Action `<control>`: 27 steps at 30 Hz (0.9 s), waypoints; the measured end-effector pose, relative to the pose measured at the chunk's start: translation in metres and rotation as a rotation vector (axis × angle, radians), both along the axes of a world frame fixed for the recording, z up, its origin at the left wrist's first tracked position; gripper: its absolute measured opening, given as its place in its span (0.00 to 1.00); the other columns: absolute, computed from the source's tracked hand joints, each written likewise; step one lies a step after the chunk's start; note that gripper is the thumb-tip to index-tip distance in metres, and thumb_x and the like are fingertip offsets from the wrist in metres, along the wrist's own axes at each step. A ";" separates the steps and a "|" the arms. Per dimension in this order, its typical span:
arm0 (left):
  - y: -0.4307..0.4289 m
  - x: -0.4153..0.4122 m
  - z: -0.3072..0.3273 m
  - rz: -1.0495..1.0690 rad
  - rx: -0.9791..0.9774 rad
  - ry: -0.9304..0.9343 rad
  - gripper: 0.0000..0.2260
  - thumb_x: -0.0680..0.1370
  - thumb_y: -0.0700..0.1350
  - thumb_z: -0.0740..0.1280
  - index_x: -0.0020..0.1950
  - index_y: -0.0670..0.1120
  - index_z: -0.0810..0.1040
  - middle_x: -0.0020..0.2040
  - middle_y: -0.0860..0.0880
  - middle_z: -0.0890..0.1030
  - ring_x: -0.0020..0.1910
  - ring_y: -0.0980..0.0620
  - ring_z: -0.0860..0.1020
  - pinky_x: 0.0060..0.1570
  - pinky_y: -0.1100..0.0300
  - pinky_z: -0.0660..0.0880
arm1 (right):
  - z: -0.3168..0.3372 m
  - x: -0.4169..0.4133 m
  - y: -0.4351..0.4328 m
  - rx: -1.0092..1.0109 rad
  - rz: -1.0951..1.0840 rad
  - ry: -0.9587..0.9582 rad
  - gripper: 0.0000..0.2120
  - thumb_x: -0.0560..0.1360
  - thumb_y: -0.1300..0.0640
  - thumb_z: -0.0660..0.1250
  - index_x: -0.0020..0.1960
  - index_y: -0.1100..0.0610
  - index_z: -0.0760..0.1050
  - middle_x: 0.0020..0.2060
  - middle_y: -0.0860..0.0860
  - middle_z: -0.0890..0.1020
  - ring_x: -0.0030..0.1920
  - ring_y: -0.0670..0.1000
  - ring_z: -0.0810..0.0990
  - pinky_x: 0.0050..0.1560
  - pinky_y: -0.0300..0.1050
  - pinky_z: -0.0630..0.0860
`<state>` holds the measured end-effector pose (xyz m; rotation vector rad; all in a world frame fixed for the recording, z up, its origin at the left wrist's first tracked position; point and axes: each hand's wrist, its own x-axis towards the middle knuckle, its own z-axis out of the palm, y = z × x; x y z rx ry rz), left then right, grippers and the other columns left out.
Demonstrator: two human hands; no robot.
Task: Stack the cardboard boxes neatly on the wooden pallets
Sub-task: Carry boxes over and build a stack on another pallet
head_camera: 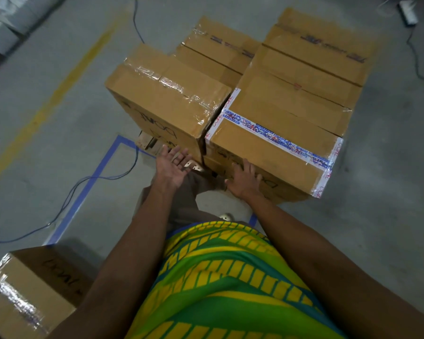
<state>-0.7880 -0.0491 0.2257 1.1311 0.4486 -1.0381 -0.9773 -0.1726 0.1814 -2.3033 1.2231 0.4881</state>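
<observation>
left hand (173, 167), palm up with fingers spread, is near the foot of the clear-taped cardboard box (167, 94). right hand (245, 179) lies flat on the front of the printed-tape cardboard box (274, 148) just beside it. a wooden pallet (146, 142) corner shows beneath.

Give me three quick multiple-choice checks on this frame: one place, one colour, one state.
1. Where is the lone cardboard box?
A. on the pallet, rear right
B. apart from the wooden pallet, at the person's left
C. held in both hands

2. What colour is the floor tape outline by the pallet?
A. red
B. blue
C. white

3. How is the left hand?
A. open, palm up, empty
B. gripping a cable
C. clenched in a fist

Answers: B, it sits alone at lower left, beside the left arm. B, the strip framing the pallet corner is blue. A, its fingers are spread with nothing in them.
</observation>
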 end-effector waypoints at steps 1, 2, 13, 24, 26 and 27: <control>-0.001 0.000 0.001 -0.004 0.002 -0.002 0.24 0.84 0.58 0.57 0.72 0.43 0.72 0.63 0.41 0.80 0.63 0.41 0.78 0.67 0.42 0.73 | 0.000 0.001 0.000 -0.002 -0.012 -0.003 0.33 0.79 0.43 0.65 0.80 0.50 0.59 0.81 0.55 0.51 0.80 0.58 0.49 0.73 0.65 0.57; -0.002 0.001 0.002 -0.008 0.000 -0.007 0.24 0.84 0.58 0.57 0.72 0.43 0.73 0.63 0.41 0.80 0.63 0.41 0.78 0.67 0.41 0.73 | 0.000 0.002 0.001 -0.003 -0.019 -0.005 0.33 0.79 0.43 0.65 0.80 0.50 0.59 0.81 0.55 0.51 0.80 0.58 0.49 0.73 0.64 0.57; -0.005 0.008 -0.001 -0.048 0.007 0.013 0.24 0.84 0.59 0.57 0.69 0.43 0.74 0.64 0.40 0.80 0.63 0.41 0.78 0.65 0.42 0.74 | -0.001 0.015 0.003 -0.002 -0.026 -0.002 0.34 0.79 0.43 0.65 0.80 0.51 0.58 0.80 0.56 0.51 0.79 0.59 0.49 0.73 0.66 0.57; 0.009 0.008 -0.002 -0.026 0.019 0.019 0.23 0.84 0.59 0.57 0.67 0.43 0.75 0.64 0.40 0.80 0.63 0.41 0.79 0.63 0.43 0.76 | -0.004 0.010 0.013 0.037 -0.050 0.021 0.33 0.79 0.44 0.66 0.79 0.50 0.60 0.81 0.56 0.49 0.80 0.59 0.47 0.73 0.66 0.55; 0.013 0.011 -0.004 -0.024 0.017 0.016 0.23 0.84 0.59 0.56 0.67 0.43 0.75 0.63 0.40 0.80 0.63 0.41 0.79 0.63 0.42 0.75 | -0.005 0.013 0.015 0.041 -0.032 0.028 0.33 0.79 0.43 0.65 0.79 0.50 0.59 0.81 0.56 0.49 0.80 0.59 0.48 0.73 0.66 0.56; 0.015 0.012 -0.004 -0.023 0.014 0.015 0.23 0.84 0.59 0.56 0.67 0.43 0.75 0.63 0.40 0.80 0.63 0.41 0.79 0.64 0.42 0.75 | -0.005 0.015 0.016 0.041 -0.023 0.027 0.32 0.79 0.43 0.65 0.79 0.50 0.59 0.81 0.56 0.49 0.80 0.59 0.48 0.73 0.66 0.56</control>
